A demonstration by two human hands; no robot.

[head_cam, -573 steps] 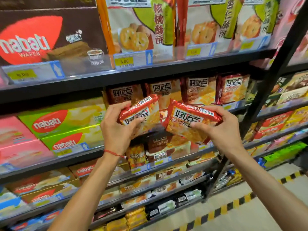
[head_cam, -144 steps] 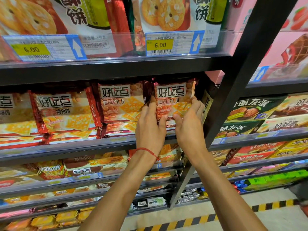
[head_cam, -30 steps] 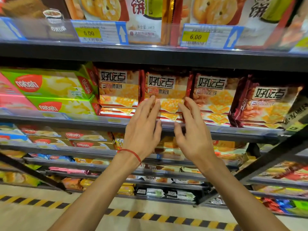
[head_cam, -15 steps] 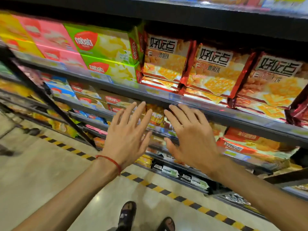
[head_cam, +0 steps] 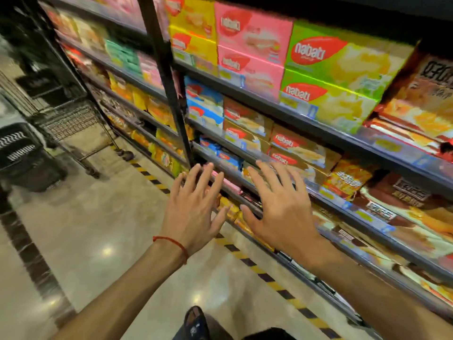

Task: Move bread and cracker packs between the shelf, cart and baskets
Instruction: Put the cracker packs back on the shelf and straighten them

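My left hand (head_cam: pixel 193 209), with a red thread at the wrist, and my right hand (head_cam: pixel 282 207) hang in the air in front of the lower shelves, fingers spread, holding nothing. The red and orange cracker packs (head_cam: pixel 416 111) stand on the shelf (head_cam: pixel 343 141) at the far right, away from both hands. A wire cart (head_cam: pixel 71 123) stands down the aisle at the left, and a black basket (head_cam: pixel 22 155) sits near it at the left edge. The view is blurred.
Green, pink and yellow wafer boxes (head_cam: pixel 331 77) fill the shelf above my hands, brown boxes (head_cam: pixel 294 148) the one below. A black upright post (head_cam: pixel 166 77) divides the shelving. A yellow-black floor stripe (head_cam: pixel 245 261) runs along the shelf base. My foot (head_cam: pixel 196 322) shows at the bottom.
The view has swung left along the aisle; cart and basket have come into sight. Both hands have come away from the cracker packs and stay spread and holding nothing.
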